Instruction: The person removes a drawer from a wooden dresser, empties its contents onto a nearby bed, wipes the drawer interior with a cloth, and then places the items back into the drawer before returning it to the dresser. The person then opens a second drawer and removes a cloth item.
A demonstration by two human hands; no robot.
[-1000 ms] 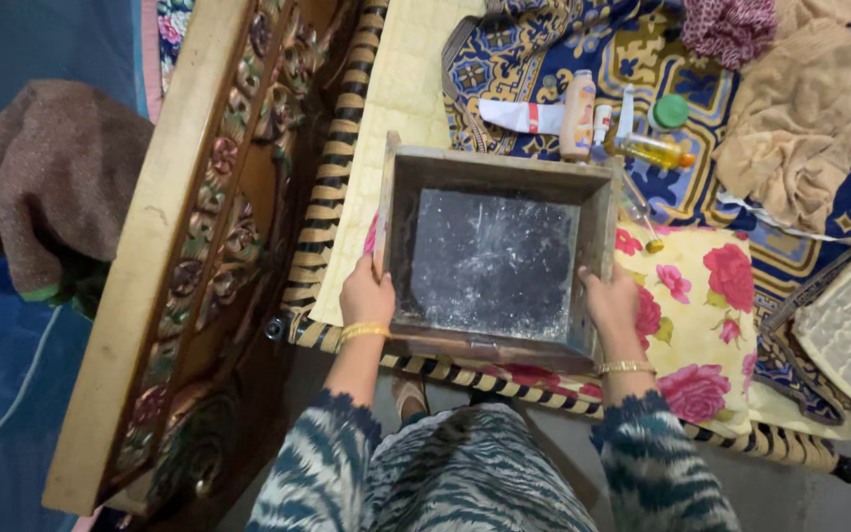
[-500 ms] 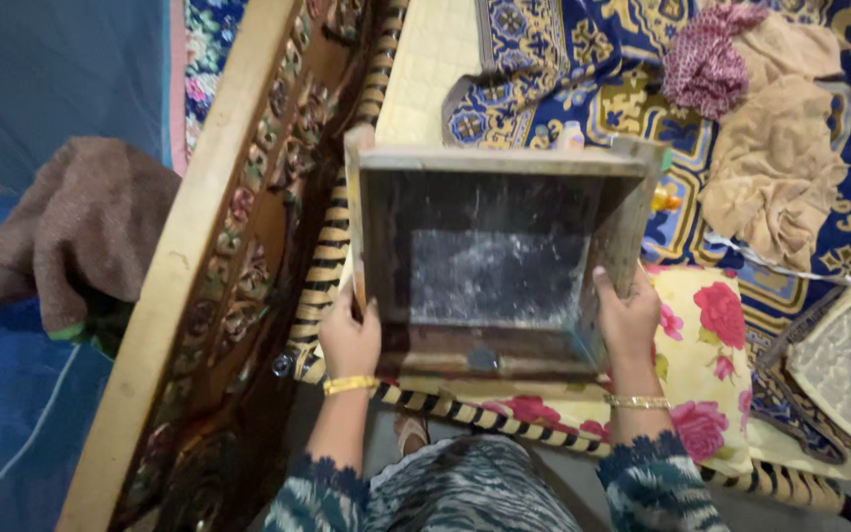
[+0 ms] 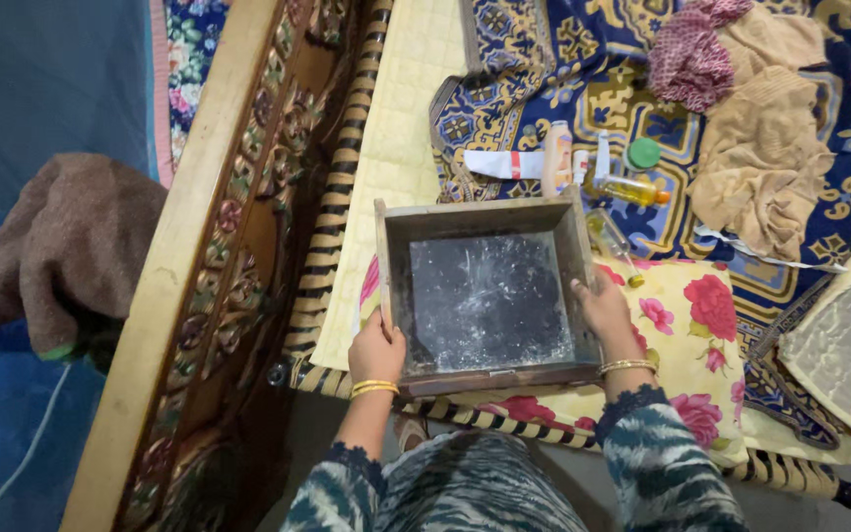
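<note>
Left hand (image 3: 376, 350) and right hand (image 3: 605, 310) each clasp a side wall of the empty drawer (image 3: 485, 296), keeping it level over the bed (image 3: 396, 118).

A shallow, empty wooden drawer (image 3: 490, 296) of dull grey-brown boards, its dark bottom streaked with white dust. It sits level, open side up, on the flowered yellow sheet at the bed's edge.

Small bottle (image 3: 611, 236) half behind drawer (image 3: 490, 296)
</note>
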